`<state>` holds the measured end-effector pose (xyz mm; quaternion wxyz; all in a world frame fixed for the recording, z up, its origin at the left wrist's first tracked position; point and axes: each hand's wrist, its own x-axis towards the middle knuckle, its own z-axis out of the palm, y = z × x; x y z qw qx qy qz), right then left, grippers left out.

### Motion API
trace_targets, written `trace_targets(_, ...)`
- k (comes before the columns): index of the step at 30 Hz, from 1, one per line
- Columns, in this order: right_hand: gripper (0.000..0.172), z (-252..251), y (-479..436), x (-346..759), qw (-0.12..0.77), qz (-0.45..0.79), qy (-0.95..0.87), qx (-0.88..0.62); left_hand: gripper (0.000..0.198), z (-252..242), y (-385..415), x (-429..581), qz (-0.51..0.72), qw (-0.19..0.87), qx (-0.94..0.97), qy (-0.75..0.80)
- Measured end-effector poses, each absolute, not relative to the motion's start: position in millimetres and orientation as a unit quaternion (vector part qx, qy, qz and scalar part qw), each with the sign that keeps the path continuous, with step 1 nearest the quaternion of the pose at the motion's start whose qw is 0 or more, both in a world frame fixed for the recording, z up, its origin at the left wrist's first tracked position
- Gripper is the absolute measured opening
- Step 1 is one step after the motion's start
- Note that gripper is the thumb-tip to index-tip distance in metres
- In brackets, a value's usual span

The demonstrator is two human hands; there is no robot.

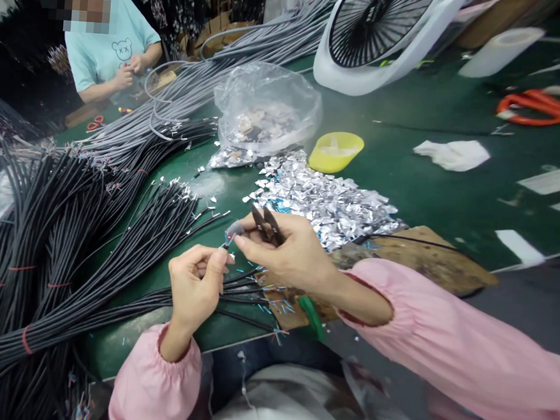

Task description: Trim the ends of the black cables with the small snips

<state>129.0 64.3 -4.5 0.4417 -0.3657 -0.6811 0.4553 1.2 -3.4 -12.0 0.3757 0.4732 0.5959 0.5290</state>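
Observation:
At the centre, my left hand (198, 284) is closed, with thumb and forefinger pinching the end of a black cable (226, 246). Thin coloured wires (230, 237) fan out of that end. My right hand (289, 249) meets them from the other side, thumb and forefinger at the wires, and a greyish cover (235, 229) sits on a fingertip. Tucked in the same hand are dark thread snips (267, 225), their two pointed blades up and apart. Below the hands, more stripped cable ends (273, 302) lie near a worn board (430, 259).
Black cable bundles (59, 220) fill the left, grey cables (272, 40) the back. Silver foil scraps (328, 200) are heaped beyond my hands, beside a clear bag (272, 107) and a yellow container (336, 152). A fan (379, 31) and orange-handled scissors (536, 106) are farther right. A co-worker (113, 51) works opposite.

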Motion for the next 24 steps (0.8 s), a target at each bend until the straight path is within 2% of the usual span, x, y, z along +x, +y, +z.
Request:
trace_targets(6,0.018,-4.6,64.0,130.2,0.436,0.476,-0.667,-0.371,0.029,-11.0,-3.5,1.7,0.538,0.375,0.468,0.593)
trace_targets(10,0.013,-6.0,63.6,128.5,0.452,0.456,-0.67,-0.373,0.025,-11.9,-3.8,4.2,0.549,0.344,0.475,0.595)
trace_targets(14,0.009,-7.7,59.6,129.2,0.495,0.321,-0.722,-0.36,0.028,-13.9,-3.1,6.0,0.554,0.351,0.452,0.605)
trace_targets(19,0.017,-11.9,57.4,136.4,0.523,0.108,-0.811,-0.237,0.036,-12.9,-2.1,6.6,0.55,0.381,0.414,0.617)
trace_targets(21,0.022,-11.8,58.2,137.9,0.509,0.077,-0.84,-0.172,0.037,-11.1,-1.7,6.4,0.55,0.377,0.415,0.619)
trace_targets(24,0.022,-8.9,58.5,136.7,0.507,0.1,-0.845,-0.138,0.038,-8.7,-0.8,5.5,0.557,0.371,0.413,0.618)
